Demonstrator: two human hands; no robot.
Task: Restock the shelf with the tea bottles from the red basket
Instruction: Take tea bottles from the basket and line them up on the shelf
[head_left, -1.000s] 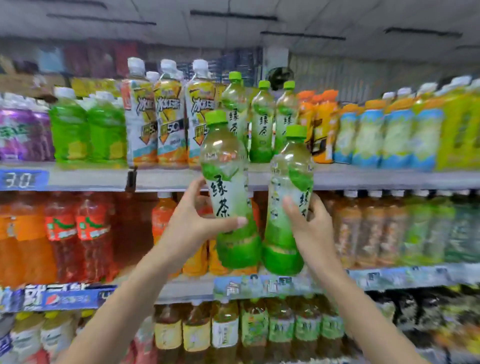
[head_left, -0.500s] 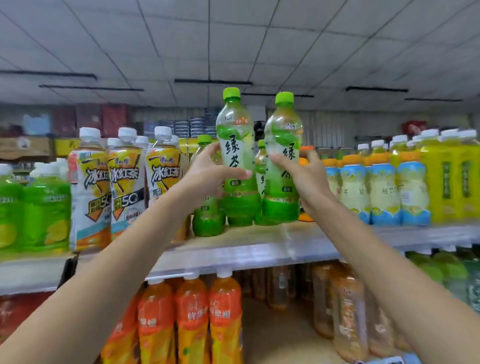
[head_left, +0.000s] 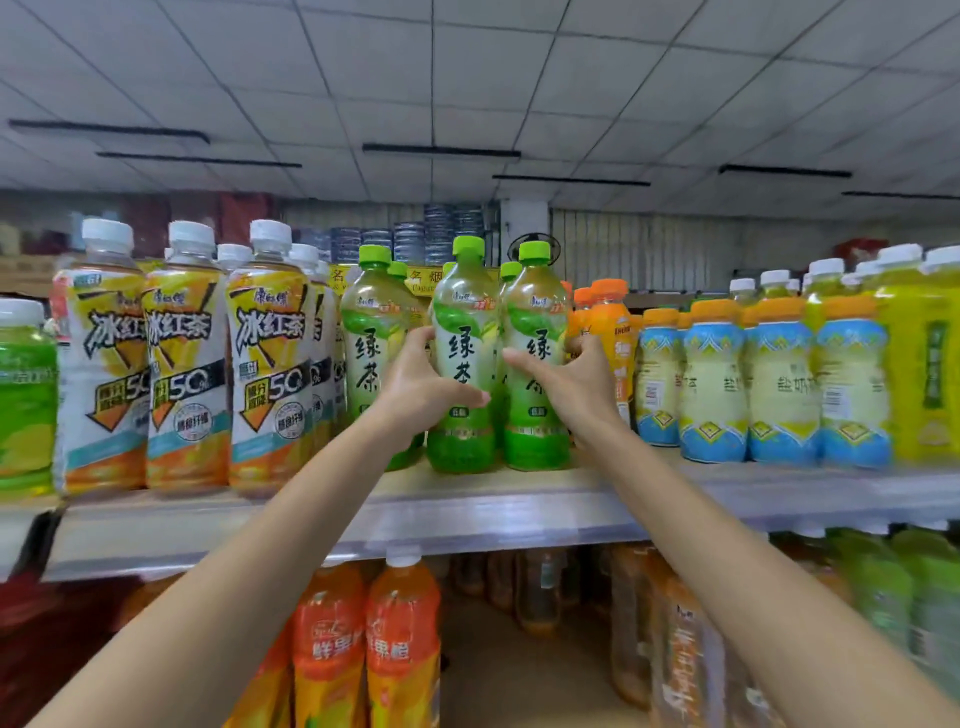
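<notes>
The left hand (head_left: 421, 387) curls round the left tea bottle (head_left: 464, 317) at its labelled middle, the right hand (head_left: 576, 384) round the right tea bottle (head_left: 535, 317). Both stand upright near the shelf's (head_left: 467, 514) front edge. Full, they probably handle heavy and slick-sided, so mid-body grips suit.

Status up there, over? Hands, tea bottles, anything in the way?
Left hand grips one green tea bottle, right hand grips a second green tea bottle. Both upright, bases down on the shelf. Orange bottles close beside right hand.
</notes>
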